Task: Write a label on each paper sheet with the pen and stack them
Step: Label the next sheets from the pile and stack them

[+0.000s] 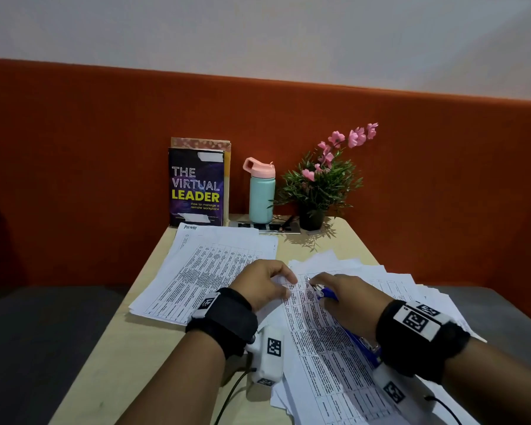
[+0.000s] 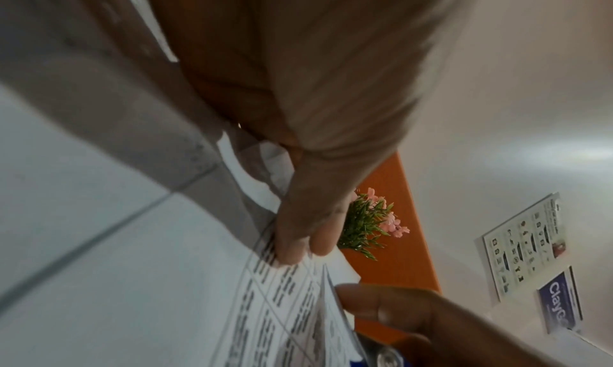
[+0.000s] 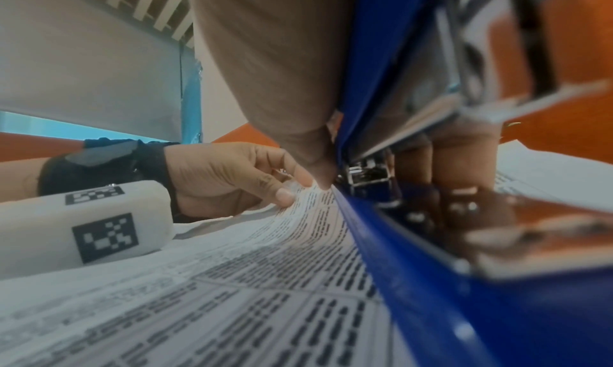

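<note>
A fanned pile of printed sheets (image 1: 334, 348) lies on the right of the table. My left hand (image 1: 290, 285) pinches the far left corner of the top sheet (image 3: 298, 241), thumb and fingers (image 2: 291, 249) on its edge. My right hand (image 1: 319, 286) rests on the same sheet and grips a long blue tool with metal parts (image 1: 328, 294), which looks like a stapler (image 3: 398, 241) rather than a pen. Its silver tip sits close to the pinched corner. On the left lies a second stack of sheets (image 1: 203, 271) with a handwritten label (image 1: 190, 227) at its top corner.
At the table's far edge stand a book (image 1: 196, 188), a teal bottle with a pink lid (image 1: 261, 191) and a potted plant with pink flowers (image 1: 322, 185). An orange backrest (image 1: 74, 164) rises behind. Bare tabletop (image 1: 154, 363) shows at the front left.
</note>
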{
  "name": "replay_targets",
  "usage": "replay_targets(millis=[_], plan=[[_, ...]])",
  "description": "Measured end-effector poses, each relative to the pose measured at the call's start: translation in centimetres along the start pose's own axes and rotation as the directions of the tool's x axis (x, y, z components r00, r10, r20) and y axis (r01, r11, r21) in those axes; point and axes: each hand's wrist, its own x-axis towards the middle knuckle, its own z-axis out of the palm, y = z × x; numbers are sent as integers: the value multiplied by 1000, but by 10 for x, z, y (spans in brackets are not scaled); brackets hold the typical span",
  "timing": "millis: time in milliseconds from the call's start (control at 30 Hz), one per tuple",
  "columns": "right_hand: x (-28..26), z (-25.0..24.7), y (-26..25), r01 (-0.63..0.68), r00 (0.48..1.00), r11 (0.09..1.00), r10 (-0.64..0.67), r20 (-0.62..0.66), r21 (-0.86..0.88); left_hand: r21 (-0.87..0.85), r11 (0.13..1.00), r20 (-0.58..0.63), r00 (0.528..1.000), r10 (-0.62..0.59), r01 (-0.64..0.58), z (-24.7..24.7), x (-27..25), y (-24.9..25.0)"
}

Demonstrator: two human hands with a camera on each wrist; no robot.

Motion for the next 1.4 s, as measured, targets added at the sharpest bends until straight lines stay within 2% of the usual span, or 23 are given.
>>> replay_targets(millis=[100, 167, 367, 567, 700, 833, 1033, 1233, 1333, 1400], plan=[[0, 1, -2, 5, 1000, 1000, -5, -6, -2, 82, 997, -10, 1000, 16, -15, 0, 3, -1], [-1, 2, -3, 7, 1000, 1000, -7, -6, -9, 33, 999, -36, 999, 25, -24, 1, 5, -6], [1, 3, -6, 10, 1000, 999, -9, 27, -43, 122, 992, -75, 997, 3, 7, 6, 7, -4], [2, 5, -9, 15, 999, 996, -11, 47, -82, 421, 906, -149, 983, 110, -37, 8, 7, 2], [4, 7, -13, 21, 998, 991, -12, 66, -130, 682, 730, -179, 978, 111, 41, 8, 8, 8], [5, 8, -12, 14, 998, 991, -5, 68, -131, 783, 614, -175, 983, 59, 102, 7, 10, 13], [9, 8, -8, -5, 998, 997, 9, 60, -74, 921, 389, -12, 999, -34, 24, 16, 14, 40], [6, 5, 0, -8, 998, 999, 11, 56, -49, 989, 145, 57, 990, -129, -38, 38, 16, 69], [6, 2, 1, -13, 999, 999, 15, 51, -34, 992, -6, 127, 983, -134, -129, 46, 18, 76], [8, 3, -2, -17, 998, 1000, 18, 59, -21, 982, -68, 166, 974, -153, -178, 46, 17, 75]])
